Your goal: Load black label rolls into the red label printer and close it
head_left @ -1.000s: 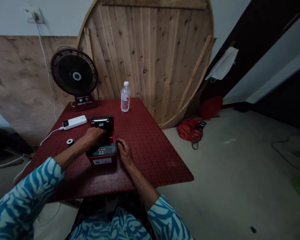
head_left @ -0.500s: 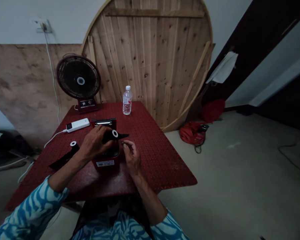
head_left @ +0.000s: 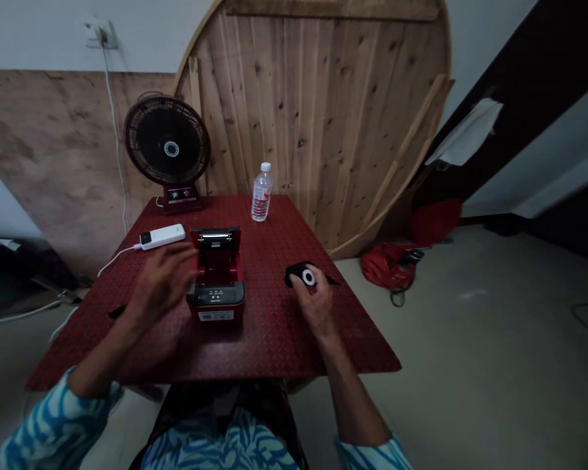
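Observation:
On the table a small red and black printer (head_left: 216, 297) stands with its lid (head_left: 215, 238) raised, its red inner bay showing. My right hand (head_left: 316, 303) is closed around a black ribbon roll (head_left: 296, 271) with a white core, to the right of the printer at the table's surface. A short black tail sticks out from the roll past my fingers. My left hand (head_left: 161, 281), blurred by motion, hovers at the printer's left side with fingers apart and nothing visible in it. Behind my left forearm, only a bit of black strip (head_left: 117, 312) shows on the table.
A white power bank (head_left: 163, 237) with a cable lies at the back left, near a dark fan (head_left: 169, 150). A water bottle (head_left: 261, 196) stands at the back of the red-covered table (head_left: 274, 352). A red bag (head_left: 385, 266) sits on the floor to the right.
My right hand has taken the black roll from my left hand and moved right, away from the printer. My left hand has let go and drawn back left, uncovering the printer's bay.

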Demonstrator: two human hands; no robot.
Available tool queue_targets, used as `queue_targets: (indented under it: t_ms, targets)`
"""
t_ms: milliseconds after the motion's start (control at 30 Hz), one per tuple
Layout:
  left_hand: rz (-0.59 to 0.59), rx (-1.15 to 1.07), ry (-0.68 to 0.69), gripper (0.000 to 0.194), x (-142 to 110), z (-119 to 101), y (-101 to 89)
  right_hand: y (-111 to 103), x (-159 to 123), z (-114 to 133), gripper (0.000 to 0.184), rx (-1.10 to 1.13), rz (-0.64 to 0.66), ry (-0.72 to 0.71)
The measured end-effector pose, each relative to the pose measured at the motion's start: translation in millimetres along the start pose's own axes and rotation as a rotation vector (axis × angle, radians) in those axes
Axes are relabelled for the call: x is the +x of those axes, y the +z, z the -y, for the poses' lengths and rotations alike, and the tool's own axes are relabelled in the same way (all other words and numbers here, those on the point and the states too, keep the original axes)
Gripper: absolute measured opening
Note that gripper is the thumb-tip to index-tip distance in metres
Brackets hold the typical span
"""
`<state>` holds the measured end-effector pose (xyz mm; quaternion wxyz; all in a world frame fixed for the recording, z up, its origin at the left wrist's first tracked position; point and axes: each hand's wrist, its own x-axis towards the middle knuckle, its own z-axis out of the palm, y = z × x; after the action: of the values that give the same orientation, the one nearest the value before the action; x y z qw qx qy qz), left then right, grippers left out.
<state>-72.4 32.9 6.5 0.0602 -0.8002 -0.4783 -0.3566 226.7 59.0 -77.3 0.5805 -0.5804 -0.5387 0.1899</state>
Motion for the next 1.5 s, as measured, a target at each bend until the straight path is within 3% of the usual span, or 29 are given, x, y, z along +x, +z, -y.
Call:
queue_targets:
  t_ms: [133, 267, 400, 533, 633, 733, 800, 900, 1000, 1067, 1233, 1400, 1500]
  targets:
    - [0.184, 0.086, -0.32, 0.042, -20.4, 77.3, -39.4, -3.0, 9.2, -43.1, 0.048, -0.165, 0.161, -0.019]
    - [0.402, -0.022, -0.385, 0.052, -37.1, 122.4, -36.8, 7.2, 1.8, -63.2, 0.051, -0.217, 0.17, -0.034]
    - [0.467, -0.007, -0.254, 0.057, -36.1, 129.0, -20.2, 6.3, -2.3, -60.5, 0.054, -0.208, 0.164, -0.015]
    - [0.585, 0.046, -0.114, 0.052, -28.0, 130.0, -9.2, -8.7, -10.1, -52.0, 0.06, -0.13, 0.203, 0.079]
    - [0.665, 0.0, -0.142, 0.052, -27.4, 139.1, -5.7, -28.7, -20.3, -45.7, 0.06, -0.181, 0.184, 0.09]
    - [0.637, -0.091, -0.272, 0.048, -29.7, 143.9, -7.2, -49.0, -30.3, -31.5, 0.054, -0.273, 0.14, 0.06]
    - [0.578, -0.235, -0.37, 0.046, -29.2, 135.9, -11.7, -55.6, -36.7, -13.6, 0.044, -0.279, 0.108, -0.005]
    - [0.481, -0.591, -0.487, 0.049, -24.1, 102.9, -23.5, -47.7, -48.8, 24.7, 0.025, -0.179, 0.133, -0.14]
    - [0.406, -0.801, -0.562, 0.039, -18.5, 56.2, -36.9, -21.9, -64.7, 66.7, 0.017, 0.039, 0.328, -0.224]
    - [0.45, -0.866, -0.549, 0.034, -16.5, 27.6, -42.5, -2.8, -74.8, 89.8, 0.019, 0.195, 0.474, -0.218]
    - [0.47, -0.901, -0.412, 0.031, -17.2, -13.2, -35.5, 23.2, -86.0, 114.5, 0.029, 0.461, 0.718, -0.025]
    - [0.422, -1.043, -0.51, 0.043, -24.5, -20.4, -15.3, 28.7, -89.8, 104.1, 0.025, 0.704, 0.743, 0.273]
    - [0.454, -1.069, -0.573, 0.034, -28.3, -23.3, -7.7, 35.3, -95.6, 97.9, 0.026, 0.898, 0.741, 0.434]
